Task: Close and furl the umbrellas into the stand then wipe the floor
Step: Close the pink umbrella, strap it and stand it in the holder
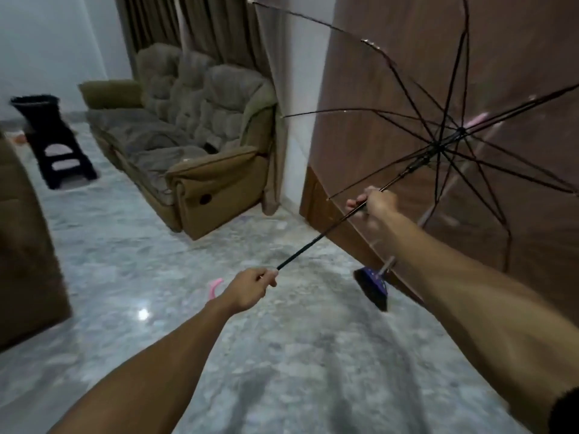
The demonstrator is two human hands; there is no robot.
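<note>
Umbrella [438,145], open, held out at mid-air to the right, canopy facing a brown wooden door [391,89]. Clear soft film canopy on thin dark metal ribs; slim black straight shaft; pink curved handle [216,286]. Likely light but awkward, the ribs springy and easily bent, the film perhaps slippery if wet. Best taken by handle and by the sliding collar on the shaft, not by the ribs.
Left hand [250,288]: fingers curled round the shaft's lower end by the handle.
Right hand [372,203]: closed round the shaft higher up, below the rib hub.
Broom [372,286]: dark bristles, purple head, leaning near the door.
Floor [282,355]: glossy grey marble-pattern tile.
Sofa [188,145]: padded, olive-brown.
Stool [59,145]: black plastic, well apart, far left.
Stand: cannot be identified.
</note>
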